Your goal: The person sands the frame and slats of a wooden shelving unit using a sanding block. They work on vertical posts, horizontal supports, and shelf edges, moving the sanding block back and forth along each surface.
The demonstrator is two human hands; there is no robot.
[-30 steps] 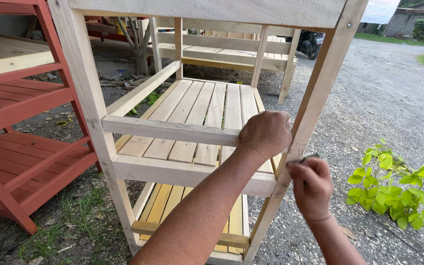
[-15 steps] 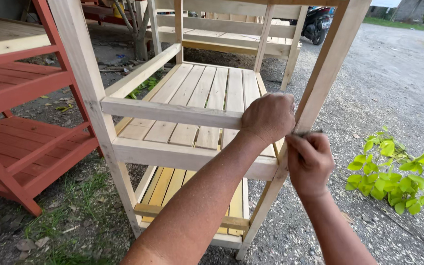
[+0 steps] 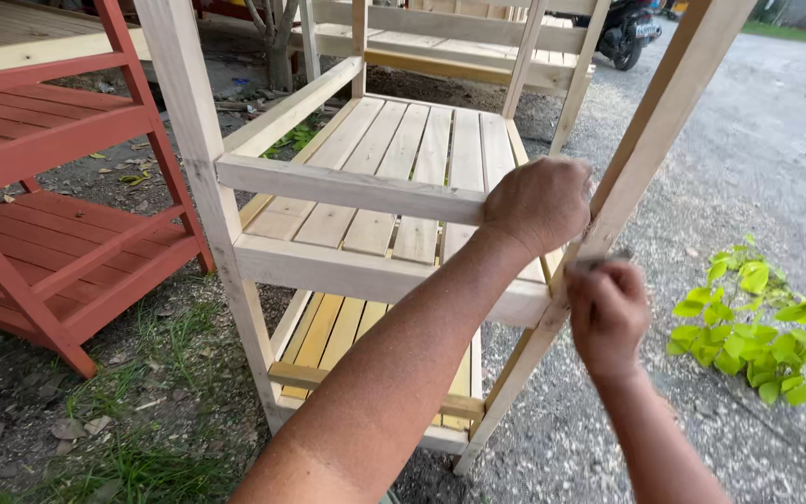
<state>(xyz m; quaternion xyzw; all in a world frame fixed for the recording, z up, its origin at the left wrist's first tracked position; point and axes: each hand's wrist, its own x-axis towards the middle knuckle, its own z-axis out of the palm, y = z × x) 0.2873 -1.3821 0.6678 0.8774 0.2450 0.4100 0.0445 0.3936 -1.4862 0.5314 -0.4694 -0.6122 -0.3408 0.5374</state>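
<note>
A bare wooden shelf rack (image 3: pixel 347 187) with slatted shelves stands in front of me. My left hand (image 3: pixel 535 203) grips the right end of its upper front rail, where the rail meets the slanted right post (image 3: pixel 650 140). Just below, my right hand (image 3: pixel 606 313) is closed on a small grey piece, seemingly sandpaper (image 3: pixel 601 260), pressed against that post. A lower slatted shelf (image 3: pixel 328 336) of yellower wood shows underneath.
A red painted wooden rack (image 3: pixel 48 233) stands at the left on dirt and grass. Another bare wooden rack (image 3: pixel 440 33) is behind. A motorbike (image 3: pixel 622 33) is parked at the back. A leafy green plant (image 3: pixel 757 317) grows at the right on the gravel.
The view has shifted slightly lower and closer. My right hand has slid a little down the post; my left hand stays on the rail end.
</note>
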